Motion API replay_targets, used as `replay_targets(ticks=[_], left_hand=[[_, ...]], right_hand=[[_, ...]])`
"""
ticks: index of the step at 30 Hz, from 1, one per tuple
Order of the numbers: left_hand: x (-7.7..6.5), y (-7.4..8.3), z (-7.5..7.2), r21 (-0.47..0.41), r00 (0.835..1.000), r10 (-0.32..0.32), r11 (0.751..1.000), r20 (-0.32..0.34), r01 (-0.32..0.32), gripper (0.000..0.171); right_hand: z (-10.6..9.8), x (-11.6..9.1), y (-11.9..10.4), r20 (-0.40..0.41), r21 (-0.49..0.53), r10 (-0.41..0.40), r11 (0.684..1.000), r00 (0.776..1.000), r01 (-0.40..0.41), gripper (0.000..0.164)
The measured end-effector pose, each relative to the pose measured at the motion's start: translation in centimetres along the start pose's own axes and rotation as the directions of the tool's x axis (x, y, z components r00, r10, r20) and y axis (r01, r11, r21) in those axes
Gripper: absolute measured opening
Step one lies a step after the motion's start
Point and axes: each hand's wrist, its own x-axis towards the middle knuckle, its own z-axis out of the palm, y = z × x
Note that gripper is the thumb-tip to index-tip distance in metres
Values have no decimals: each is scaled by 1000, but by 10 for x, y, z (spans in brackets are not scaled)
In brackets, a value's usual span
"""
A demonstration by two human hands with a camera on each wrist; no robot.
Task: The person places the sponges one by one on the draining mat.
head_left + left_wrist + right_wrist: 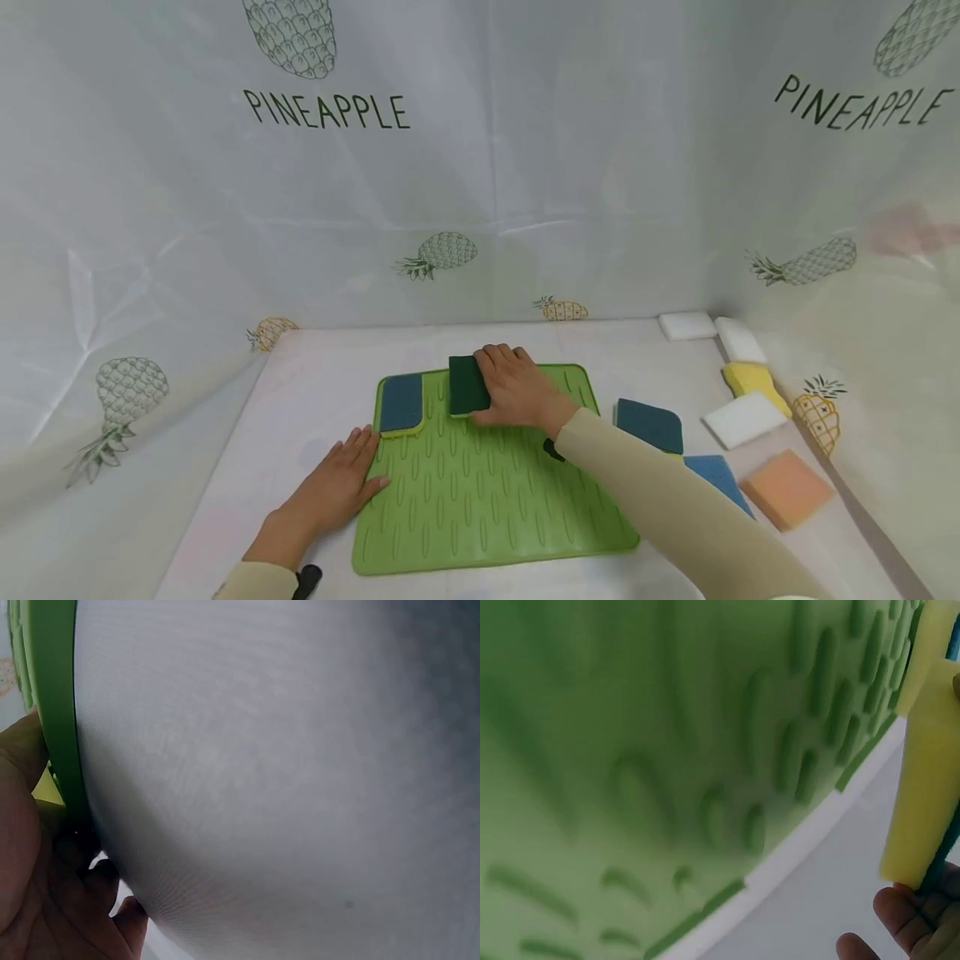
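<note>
From afar I see the right hand (517, 387) closed around the dark green sponge (467, 385) at the far side of the green mat (487, 500); the left hand (337, 482), fingers rather straight, only touches the mat's left edge; I fear that a loosened pinch could tilt the sponge.

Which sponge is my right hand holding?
The dark-green-topped sponge over the mat, in your right hand; the blue-topped sponge sits at the mat's far left corner, the others lie right of the mat.
</note>
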Motion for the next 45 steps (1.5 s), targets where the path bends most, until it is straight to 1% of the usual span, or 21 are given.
replay_targets(ticks=[4,6,9,14,25,35,45], left_hand=[[0,1,-4,2,1000,8,1000,-2,-8,74],[1,1,-3,1,1000,7,1000,2,-7,74],[1,0,-1,-2,1000,0,1000,14,0,75],[1,-1,0,-3,1000,-6,1000,27,6,75],[2,-1,0,-18,1000,-9,1000,25,9,76],[2,-5,4,-11,1000,-2,1000,9,3,77],[2,-3,2,-4,1000,-7,1000,11,7,77]], right_hand=[[4,13,-9,61,12,17,1000,998,-18,96],[7,17,-12,98,7,31,999,995,-32,96],[12,21,-16,124,16,36,999,992,-39,96],[19,25,-21,141,36,33,999,989,-39,97],[27,30,-25,213,17,36,999,976,-41,100],[30,31,-26,242,14,44,999,969,-49,101],[30,32,-25,260,37,38,998,965,-49,102]])
